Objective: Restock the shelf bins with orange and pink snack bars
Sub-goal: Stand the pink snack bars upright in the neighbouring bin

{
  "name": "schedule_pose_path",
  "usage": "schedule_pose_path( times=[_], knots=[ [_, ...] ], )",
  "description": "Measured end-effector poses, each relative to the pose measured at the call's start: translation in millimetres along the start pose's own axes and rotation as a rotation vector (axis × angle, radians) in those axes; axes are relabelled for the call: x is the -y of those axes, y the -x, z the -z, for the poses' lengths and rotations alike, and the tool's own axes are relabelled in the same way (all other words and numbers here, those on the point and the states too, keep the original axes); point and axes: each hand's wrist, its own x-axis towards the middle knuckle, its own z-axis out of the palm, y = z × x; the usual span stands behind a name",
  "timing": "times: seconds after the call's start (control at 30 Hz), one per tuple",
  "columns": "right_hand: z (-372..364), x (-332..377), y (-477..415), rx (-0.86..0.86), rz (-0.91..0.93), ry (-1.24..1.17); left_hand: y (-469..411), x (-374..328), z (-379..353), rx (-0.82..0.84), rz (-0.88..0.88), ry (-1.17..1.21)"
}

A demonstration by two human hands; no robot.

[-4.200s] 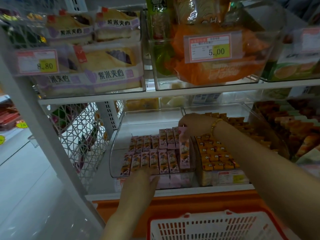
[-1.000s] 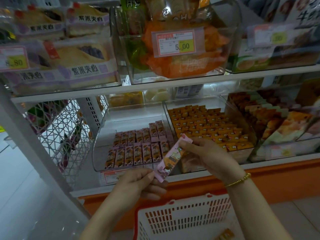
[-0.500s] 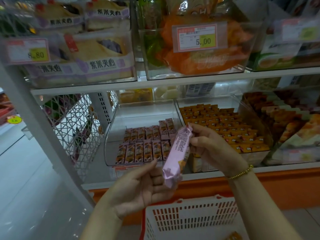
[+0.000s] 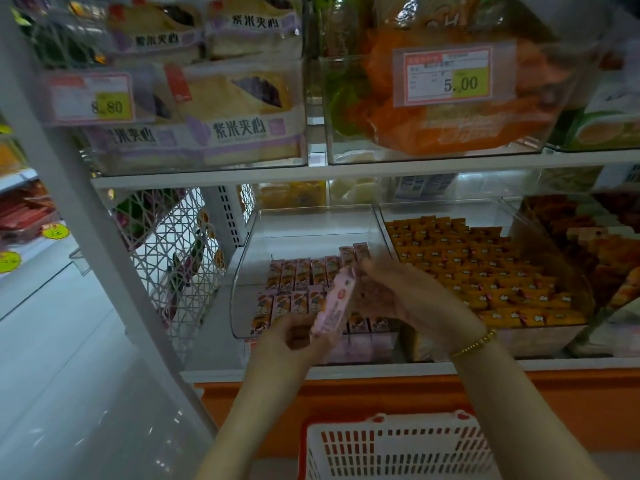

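Observation:
A pink snack bar (image 4: 335,303) is held between both hands in front of the lower shelf. My left hand (image 4: 294,341) grips its lower end and my right hand (image 4: 398,296) pinches its upper end. Behind it, a clear bin (image 4: 311,220) holds rows of pink snack bars (image 4: 301,275) in its front half. To the right, a second clear bin (image 4: 554,336) is filled with orange snack bars (image 4: 485,271).
A white and red basket (image 4: 398,448) sits below my hands in front of the orange shelf base (image 4: 571,410). The upper shelf (image 4: 346,169) carries bins of packaged sandwiches (image 4: 239,112) and orange bags (image 4: 450,126). A white post (image 4: 86,220) slants at the left.
The pink bar was placed in the bin earlier, then lifted out and held in both hands. Over the last second it turned more upright and rose toward the pink bin.

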Motion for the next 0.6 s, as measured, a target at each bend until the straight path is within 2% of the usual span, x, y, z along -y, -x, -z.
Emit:
schedule_pose_path(
  times=[0.1, 0.37, 0.47, 0.53, 0.6],
  knots=[
    [-13.9, -7.5, -9.4, -0.040, -0.011, 0.075, -1.9, 3.6, 2.8, -0.135, -0.135, -0.210],
    [-38.4, -2.3, -57.5, -0.037, -0.063, 0.004, -24.0, 18.7, 24.9, -0.322, -0.296, -0.391],
    [-44.6, 2.7, -88.4, -0.109, 0.000, 0.023, -27.8, 20.0, 35.2, -0.464, -0.327, -0.480],
    [-46.5, 6.2, -112.5, -0.148, 0.009, 0.019, -30.5, 22.2, 45.6, -0.520, -0.236, -0.507],
    [-54.2, 7.0, -131.1, -0.075, -0.052, 0.047, -33.3, 26.9, 54.9, -0.473, -0.073, -0.544]
  ],
)
